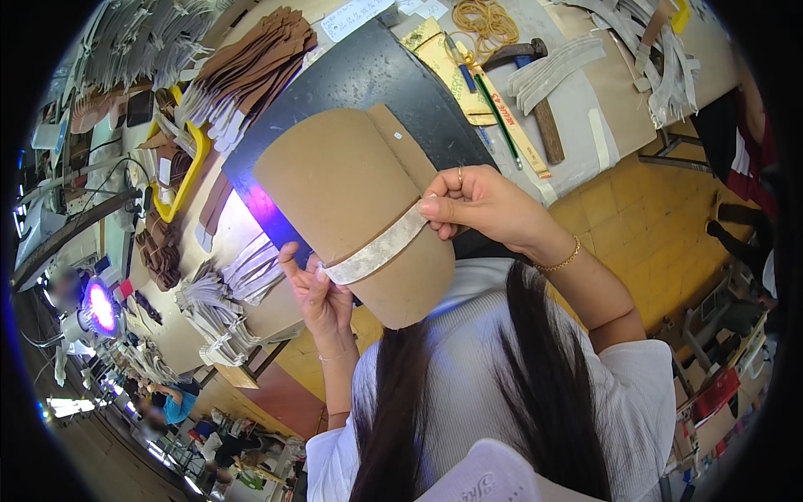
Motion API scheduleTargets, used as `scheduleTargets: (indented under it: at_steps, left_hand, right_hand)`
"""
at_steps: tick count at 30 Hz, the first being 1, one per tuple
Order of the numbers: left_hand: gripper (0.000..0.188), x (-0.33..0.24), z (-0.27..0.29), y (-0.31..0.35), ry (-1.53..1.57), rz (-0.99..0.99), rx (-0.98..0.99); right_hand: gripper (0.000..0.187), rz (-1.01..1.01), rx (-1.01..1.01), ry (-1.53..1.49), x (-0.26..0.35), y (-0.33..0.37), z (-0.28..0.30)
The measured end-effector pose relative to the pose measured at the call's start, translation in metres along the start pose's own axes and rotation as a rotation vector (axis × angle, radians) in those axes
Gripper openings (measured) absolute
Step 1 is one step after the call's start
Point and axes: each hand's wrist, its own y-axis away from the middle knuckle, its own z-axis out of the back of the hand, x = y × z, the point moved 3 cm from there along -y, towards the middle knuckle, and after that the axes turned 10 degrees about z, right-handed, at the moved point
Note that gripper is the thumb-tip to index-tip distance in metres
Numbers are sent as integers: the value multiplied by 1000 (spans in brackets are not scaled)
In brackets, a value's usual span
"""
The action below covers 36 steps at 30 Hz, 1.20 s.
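Note:
A curved brown leather piece (335,180), bent like an open tube, stands between my hands over a black board (381,71). Across its lower part lies a whitish strip (376,249). My right hand (473,205) pinches the strip's right end between thumb and fingers, at the leather's edge. At the strip's left end, my left hand (319,293) pinches with thumb and a finger while another finger sticks up. Whether the strip is stuck to the leather I cannot tell.
Behind the board lie a hammer (544,117), a yellow ruler (519,138), a green pencil (498,117) and tangled cord (485,27). Stacks of brown leather strips (255,63) and a yellow tray (199,171) fill the left. A bright lamp (100,307) glows there.

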Motion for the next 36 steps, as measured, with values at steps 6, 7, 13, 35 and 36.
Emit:
scheduleTargets:
  at_steps: [6, 7, 13, 35, 36]
  left_hand:
    - [58, 0, 0, 0, 17, 9, 13]
    - [58, 0, 1, 0, 16, 14, 19]
    - [57, 1, 1, -2, 17, 28, 80]
    - [44, -2, -2, 6, 21, -55, 38]
    - [44, -1, -1, 4, 36, -43, 41]
  right_hand:
    - [23, 123, -76, 51, -1, 0, -4]
    - [23, 172, -97, 60, -1, 1, -4]
    - [18, 61, -56, 40, 4, 4, -8]
    - [77, 906, 630, 1470, 39, 27, -95]
    - [78, 889, 617, 1423, 40, 28, -86]
